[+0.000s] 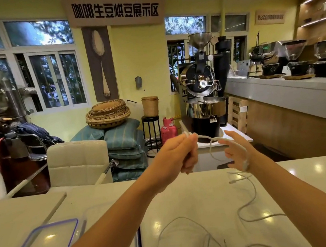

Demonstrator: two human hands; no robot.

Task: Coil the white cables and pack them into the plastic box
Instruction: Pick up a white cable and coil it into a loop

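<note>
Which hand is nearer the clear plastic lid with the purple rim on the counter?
Left. The left hand grips the white cable up and right of the purple-rimmed lid; the right hand is farther right, beyond it.

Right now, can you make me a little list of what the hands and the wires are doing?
left hand: grips a bunch of white cable, raised above the counter
right hand: fingers relaxed, the same cable draped across it
loose cables: uncoiled on the counter, below and right of the hands
purple-rimmed plastic lid: lies flat at the lower left
job so far: one cable being coiled, others waiting
</note>
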